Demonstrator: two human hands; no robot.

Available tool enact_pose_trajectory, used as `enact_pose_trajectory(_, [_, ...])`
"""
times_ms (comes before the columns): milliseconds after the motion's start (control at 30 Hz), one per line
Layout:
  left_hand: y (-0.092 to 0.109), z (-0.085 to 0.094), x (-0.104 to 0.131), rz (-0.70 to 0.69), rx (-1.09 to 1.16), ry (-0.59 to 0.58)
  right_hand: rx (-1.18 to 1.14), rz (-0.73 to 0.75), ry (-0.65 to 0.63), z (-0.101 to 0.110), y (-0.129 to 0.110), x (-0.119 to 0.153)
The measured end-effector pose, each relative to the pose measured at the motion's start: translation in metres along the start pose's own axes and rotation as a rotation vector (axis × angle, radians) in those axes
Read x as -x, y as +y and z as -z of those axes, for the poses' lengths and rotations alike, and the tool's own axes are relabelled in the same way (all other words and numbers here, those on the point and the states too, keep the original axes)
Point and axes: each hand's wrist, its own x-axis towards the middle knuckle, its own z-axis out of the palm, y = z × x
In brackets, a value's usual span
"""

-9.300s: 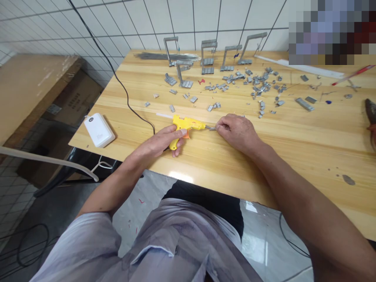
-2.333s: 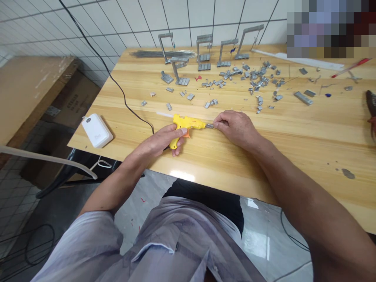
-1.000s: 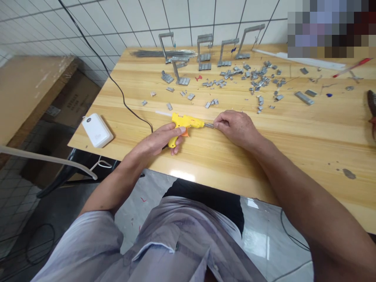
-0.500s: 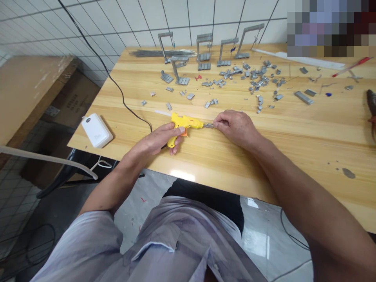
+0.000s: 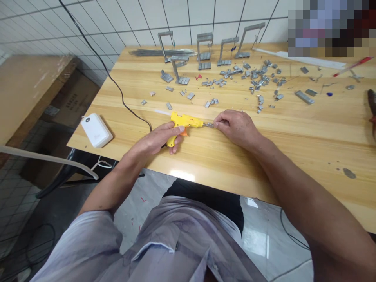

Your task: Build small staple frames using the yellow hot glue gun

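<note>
Head view: Glue gun [image 5: 186,120] in left hand [image 5: 157,138], grey piece [image 5: 209,125] in right hand [image 5: 235,124]

Held over the near half of a wooden table [image 5: 199,160], pointing right: glue gun, clamped in the curled left fingers, thumb along its flank by the orange trigger [image 5: 184,131]. Squeezed or not, impossible to tell. Pinched between right thumb and forefinger: grey piece, right at the nozzle [image 5: 205,124]; touching or just apart, too small to tell.

For neat work, judging by this pose: brace both wrists on the wood, aim the tip at one spot, squeeze gently and evenly, and grip the piece well back, sparing the fingertips any hot glue. Also wise: leave slack in the black cord [image 5: 123,98].

Strewn across the far half: grey scraps [image 5: 258,83], thickest right of centre, with upright stands [image 5: 183,80] behind and to the left, near a bundle of rods [image 5: 147,52]. At the left end: white power bank [image 5: 96,130]. Toward the right: white strip [image 5: 314,60] and red pen [image 5: 354,66].

Beyond: tiled wall [image 5: 201,15]. Off to the left: bench [image 5: 32,74], cardboard box [image 5: 76,98] beneath. Underfoot: pale, glossy floor [image 5: 255,231].
</note>
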Motion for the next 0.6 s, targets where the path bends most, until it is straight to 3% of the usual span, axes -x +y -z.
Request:
enact_pose_trajectory(333, [0.0006, 0.0018, 0.0025, 0.029, -0.023, 0.021, -0.012, 0.005, -0.003, 0.0009, -0.0006, 0.0002])
enact_pose_trajectory(600, [0.0043, -0.0026, -0.0002, -0.025, 0.026, 0.035, -0.002, -0.041, -0.019, 0.0024, -0.0039, 0.0])
